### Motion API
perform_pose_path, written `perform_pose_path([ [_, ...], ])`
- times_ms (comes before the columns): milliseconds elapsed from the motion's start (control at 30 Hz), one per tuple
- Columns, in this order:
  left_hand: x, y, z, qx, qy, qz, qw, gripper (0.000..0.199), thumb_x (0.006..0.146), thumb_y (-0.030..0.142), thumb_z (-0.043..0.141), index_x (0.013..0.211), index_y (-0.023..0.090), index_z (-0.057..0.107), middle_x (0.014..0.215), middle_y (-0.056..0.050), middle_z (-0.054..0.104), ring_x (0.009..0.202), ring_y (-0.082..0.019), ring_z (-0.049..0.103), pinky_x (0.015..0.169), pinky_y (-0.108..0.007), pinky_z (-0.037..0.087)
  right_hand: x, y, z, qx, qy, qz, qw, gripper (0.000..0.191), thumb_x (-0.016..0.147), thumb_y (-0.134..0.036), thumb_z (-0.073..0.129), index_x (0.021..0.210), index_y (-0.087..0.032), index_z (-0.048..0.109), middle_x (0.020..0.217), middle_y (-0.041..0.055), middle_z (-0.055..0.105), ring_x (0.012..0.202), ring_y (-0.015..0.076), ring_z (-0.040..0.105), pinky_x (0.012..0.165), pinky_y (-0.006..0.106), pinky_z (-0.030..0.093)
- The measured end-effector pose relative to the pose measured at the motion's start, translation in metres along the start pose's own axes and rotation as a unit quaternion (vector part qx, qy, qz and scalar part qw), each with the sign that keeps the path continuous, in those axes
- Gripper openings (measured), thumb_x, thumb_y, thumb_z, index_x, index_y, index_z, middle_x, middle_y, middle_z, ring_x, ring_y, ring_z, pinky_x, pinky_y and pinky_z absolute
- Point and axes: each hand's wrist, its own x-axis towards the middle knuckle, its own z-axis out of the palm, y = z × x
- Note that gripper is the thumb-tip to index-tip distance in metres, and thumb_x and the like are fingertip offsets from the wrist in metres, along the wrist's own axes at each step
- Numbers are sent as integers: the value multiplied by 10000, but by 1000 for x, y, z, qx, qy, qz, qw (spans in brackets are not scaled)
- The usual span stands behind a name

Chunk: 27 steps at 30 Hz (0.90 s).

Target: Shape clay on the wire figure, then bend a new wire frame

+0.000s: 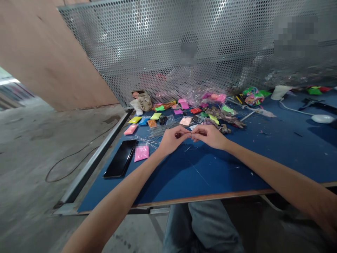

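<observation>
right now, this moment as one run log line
left hand: pinched | right hand: pinched, meeting left | anything held: unclear | blue table: black phone, pink packet left of hands

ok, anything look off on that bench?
Slightly: a thin strand lies stray on the blue tabletop, apart from the wire-like bundle behind the left hand. Looks untidy; no clear spill visible.

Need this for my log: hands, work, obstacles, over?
Left hand, right hand: pinched, fingertips meeting. Anything between them indistinct. Thin wires and pink packet close to left hand.
</observation>
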Motion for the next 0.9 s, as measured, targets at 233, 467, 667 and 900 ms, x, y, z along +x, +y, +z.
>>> perform_pose_path([
  [233, 1, 1, -1, 70, 13, 11, 997, 265, 892, 449, 701, 939, 191, 738, 770, -4, 725, 612, -105, 572, 592, -231, 433, -2, -9, -3, -86, 48, -31, 995, 219, 933, -388, 623, 1016, -215, 727, 880, 43, 762, 767, 182, 715, 737, 323, 573],
  [467, 2, 6, -5, 90, 0, 28, 996, 217, 877, 412, 731, 940, 204, 743, 805, 0, 744, 655, -108, 606, 643, -234, 460, -2, -7, -9, -192, 27, -60, 979, 279, 896, -307, 658, 1167, -255, 699, 912, 10, 784, 765, 179, 699, 771, 334, 533],
  [667, 1, 6, -8, -1, -44, 25, 999, 249, 893, 407, 715, 974, 171, 710, 798, -23, 755, 700, -129, 672, 674, -243, 507, -3, -8, -18, -214, -6, -89, 973, 388, 920, -279, 613, 1307, -266, 629, 950, 5, 783, 856, 186, 717, 841, 347, 531],
  [900, 1, -1, -10, 47, -43, 44, 997, 282, 941, 384, 654, 1156, 211, 715, 894, -29, 782, 728, -134, 688, 730, -255, 535, -2, -4, -19, -213, 21, -72, 974, 354, 952, -317, 589, 1296, -238, 610, 921, 19, 777, 820, 191, 705, 763, 340, 528],
])
